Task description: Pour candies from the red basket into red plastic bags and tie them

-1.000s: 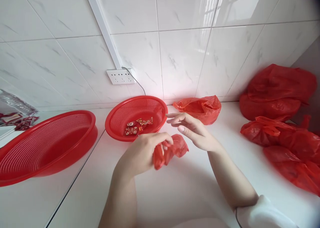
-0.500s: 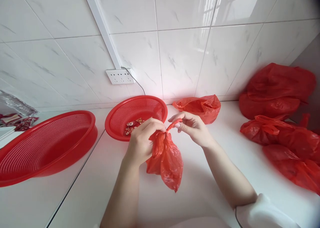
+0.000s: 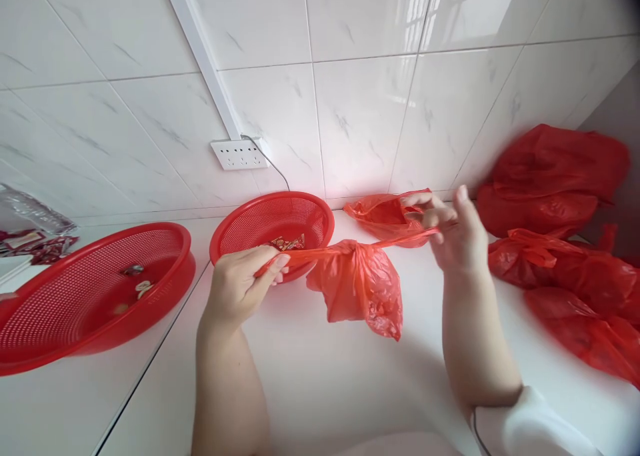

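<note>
A red plastic bag point(image 3: 357, 286) hangs above the white table, its neck drawn tight and its two handles pulled out sideways. My left hand point(image 3: 245, 279) pinches the left handle between thumb and fingers, in front of the round red basket. The right handle is gripped by my right hand point(image 3: 457, 233), whose thumb points up. Behind that hand lies another red plastic bag point(image 3: 373, 213) with its mouth open, partly covered by my fingers. What the hanging bag contains cannot be made out.
A round red basket point(image 3: 227, 233) holding small patterned packets point(image 3: 290, 241) stands by the wall. Left of it is a larger red basket point(image 3: 183, 243) with a few small items. Several filled red bags point(image 3: 595, 276) lie at the right. A power strip point(image 3: 240, 155) is on the wall.
My hands have moved apart, left and right, stretching the bag's handles. The bag has risen a little and shifted right. Small items now show in the large left basket.
</note>
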`<state>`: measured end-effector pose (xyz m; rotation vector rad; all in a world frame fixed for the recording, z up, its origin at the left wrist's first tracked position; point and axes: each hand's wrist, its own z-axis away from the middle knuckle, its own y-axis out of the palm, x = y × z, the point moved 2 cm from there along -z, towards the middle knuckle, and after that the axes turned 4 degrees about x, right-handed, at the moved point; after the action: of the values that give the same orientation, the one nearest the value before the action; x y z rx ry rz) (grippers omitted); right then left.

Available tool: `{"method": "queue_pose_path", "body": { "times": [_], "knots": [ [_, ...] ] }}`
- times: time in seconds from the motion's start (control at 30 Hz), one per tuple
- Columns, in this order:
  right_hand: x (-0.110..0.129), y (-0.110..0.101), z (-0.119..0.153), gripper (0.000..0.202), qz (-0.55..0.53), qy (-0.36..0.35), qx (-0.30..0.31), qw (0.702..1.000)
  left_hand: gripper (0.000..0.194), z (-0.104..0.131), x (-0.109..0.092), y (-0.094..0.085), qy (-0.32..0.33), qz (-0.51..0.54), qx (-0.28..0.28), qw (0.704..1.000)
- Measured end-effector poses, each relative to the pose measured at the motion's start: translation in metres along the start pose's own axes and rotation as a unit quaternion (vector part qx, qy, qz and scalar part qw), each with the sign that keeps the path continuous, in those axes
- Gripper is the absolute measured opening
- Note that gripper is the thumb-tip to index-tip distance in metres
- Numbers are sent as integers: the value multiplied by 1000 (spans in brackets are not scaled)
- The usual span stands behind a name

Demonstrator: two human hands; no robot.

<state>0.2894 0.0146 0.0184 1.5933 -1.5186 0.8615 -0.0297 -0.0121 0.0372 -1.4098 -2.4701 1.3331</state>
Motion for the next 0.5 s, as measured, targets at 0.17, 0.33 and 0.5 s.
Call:
{"method": "queue_pose_path", "body": {
  "times": [0.17,0.33,0.5],
  "knots": [
    [2,-43,3,59,58,-85,-190,976,37,2,1,-6,-64,13,68,996],
    [5,-44,10,57,157,-32,-79,984,34,-3,7,7,-190,62,224,954],
    [14,-25,16,46,301,53,144,941,38,-5,12,22,-230,-4,340,912]
  ]
}}
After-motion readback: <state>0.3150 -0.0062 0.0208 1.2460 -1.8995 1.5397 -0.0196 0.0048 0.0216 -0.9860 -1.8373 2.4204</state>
